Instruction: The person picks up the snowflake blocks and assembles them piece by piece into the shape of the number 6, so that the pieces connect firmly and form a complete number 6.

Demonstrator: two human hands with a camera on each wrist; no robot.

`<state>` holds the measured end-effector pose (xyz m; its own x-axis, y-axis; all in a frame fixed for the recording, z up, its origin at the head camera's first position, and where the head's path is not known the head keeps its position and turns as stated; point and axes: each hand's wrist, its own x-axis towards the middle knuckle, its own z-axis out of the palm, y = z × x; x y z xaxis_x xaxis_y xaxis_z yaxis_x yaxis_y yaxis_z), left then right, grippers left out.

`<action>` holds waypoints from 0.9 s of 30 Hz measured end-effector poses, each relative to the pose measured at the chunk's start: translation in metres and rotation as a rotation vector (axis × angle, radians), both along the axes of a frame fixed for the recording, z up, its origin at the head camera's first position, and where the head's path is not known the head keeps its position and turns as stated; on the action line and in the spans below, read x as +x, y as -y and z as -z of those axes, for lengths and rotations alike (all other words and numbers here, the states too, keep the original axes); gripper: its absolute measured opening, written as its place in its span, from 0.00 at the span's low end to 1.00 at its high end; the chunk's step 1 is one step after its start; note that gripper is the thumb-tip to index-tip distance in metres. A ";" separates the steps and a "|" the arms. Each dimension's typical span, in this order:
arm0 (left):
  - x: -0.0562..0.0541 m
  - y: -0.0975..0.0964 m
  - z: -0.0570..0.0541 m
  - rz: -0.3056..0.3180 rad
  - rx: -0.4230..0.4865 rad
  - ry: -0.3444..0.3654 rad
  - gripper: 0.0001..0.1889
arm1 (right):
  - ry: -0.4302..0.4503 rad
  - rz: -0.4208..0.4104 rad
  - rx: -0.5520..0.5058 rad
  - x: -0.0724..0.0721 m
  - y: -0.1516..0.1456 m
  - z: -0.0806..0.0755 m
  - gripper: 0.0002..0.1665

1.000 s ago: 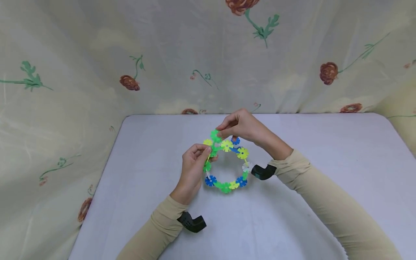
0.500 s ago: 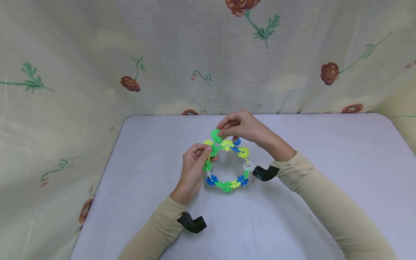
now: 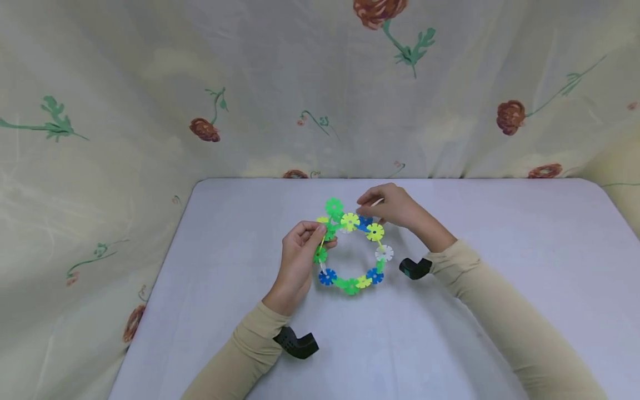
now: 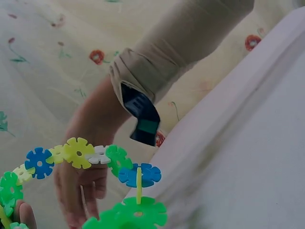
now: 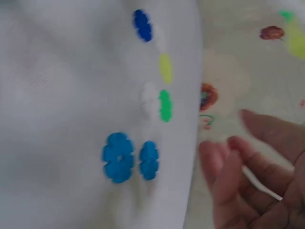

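Note:
Flower-shaped plastic discs in green, yellow, blue and white are joined into a ring, held above the table. Standing up from its far left part is a green flower disc. My left hand pinches the ring's left side between thumb and fingers. Beside the upper right part of the ring is my right hand, apart from the upright green disc. Its fingers are loosely bent in the right wrist view; a pale sliver shows between them, and I cannot tell whether it is a gap. The left wrist view shows the chained discs close up.
The white-covered table ends at a flower-print curtain. In the right wrist view, several loose discs, among them a blue disc and a green disc, lie on a white surface. A black camera sits at the left wrist.
My right hand has let go of the upright green disc and moved to the right and slightly down. My left hand keeps its pinch, and the ring stays nearly in place.

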<state>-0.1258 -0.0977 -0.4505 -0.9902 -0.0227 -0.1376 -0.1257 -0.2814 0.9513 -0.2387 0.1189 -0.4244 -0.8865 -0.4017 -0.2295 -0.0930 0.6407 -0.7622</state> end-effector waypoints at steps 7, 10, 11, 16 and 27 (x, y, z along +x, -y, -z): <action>0.001 0.000 0.000 0.003 0.007 -0.008 0.06 | -0.108 0.036 0.284 0.002 0.004 0.027 0.25; 0.001 0.000 0.000 0.003 0.015 -0.013 0.06 | -0.097 0.051 0.301 0.003 0.003 0.034 0.21; 0.001 0.000 0.000 0.003 0.018 -0.013 0.06 | -0.092 0.059 0.295 0.003 0.003 0.036 0.20; 0.000 -0.001 0.000 0.004 0.016 -0.013 0.06 | -0.065 0.115 0.239 0.002 -0.001 0.044 0.15; 0.000 0.001 0.001 0.001 0.011 -0.013 0.06 | -0.047 0.124 0.214 -0.001 -0.003 0.046 0.08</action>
